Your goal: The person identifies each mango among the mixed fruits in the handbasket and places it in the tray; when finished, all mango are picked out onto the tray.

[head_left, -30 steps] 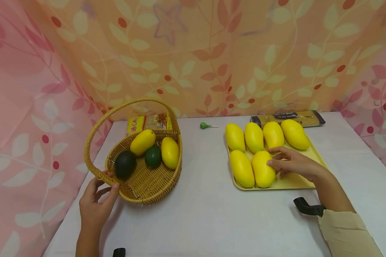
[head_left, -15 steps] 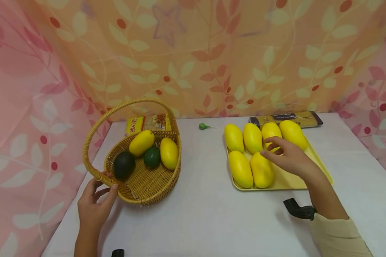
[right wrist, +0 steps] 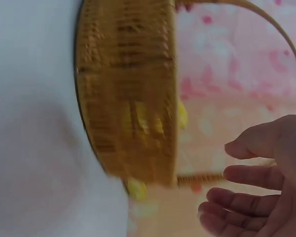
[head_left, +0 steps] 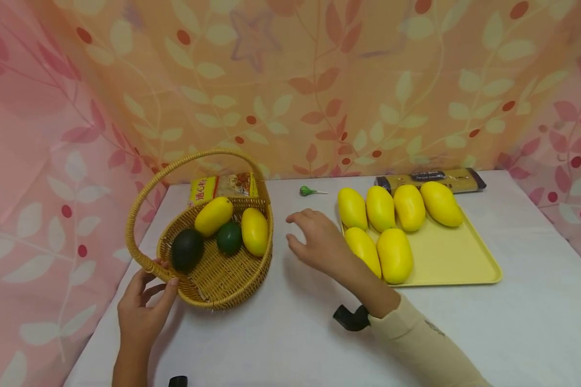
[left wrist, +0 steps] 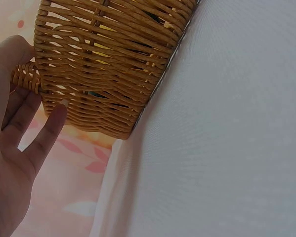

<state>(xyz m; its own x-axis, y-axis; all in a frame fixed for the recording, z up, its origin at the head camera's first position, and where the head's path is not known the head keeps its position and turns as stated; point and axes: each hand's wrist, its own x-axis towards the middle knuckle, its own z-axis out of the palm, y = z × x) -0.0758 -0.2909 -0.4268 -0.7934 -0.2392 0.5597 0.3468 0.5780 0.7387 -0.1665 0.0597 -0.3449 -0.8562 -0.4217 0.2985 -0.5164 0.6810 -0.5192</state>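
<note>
My left hand point(head_left: 142, 309) holds the near-left rim of a wicker basket point(head_left: 218, 279) by the foot of its arched handle. Inside the basket are two yellow mangoes, one at the back point(head_left: 214, 216) and another mango point(head_left: 254, 232) at the right wall. A blackish, avocado-like fruit point(head_left: 187, 250) and a smaller dark green one point(head_left: 229, 238) lie beside them. Over the cloth between basket and tray, my right hand point(head_left: 319, 240) is empty, fingers loosely bent and apart. Several mangoes, including one at the front point(head_left: 395, 256), lie on a yellow tray point(head_left: 457, 260), partly behind my right forearm.
Behind the basket lies a yellow-and-red food packet point(head_left: 224, 186). A green lollipop point(head_left: 307, 191) is at the back middle, and a long gold packet point(head_left: 431, 181) behind the tray. Patterned curtains point(head_left: 290, 97) border the white-covered table point(head_left: 261, 344).
My right hand has let go of the front mango, lifted off the tray and moved left toward the basket, empty. My left hand and the basket have stayed in place.
</note>
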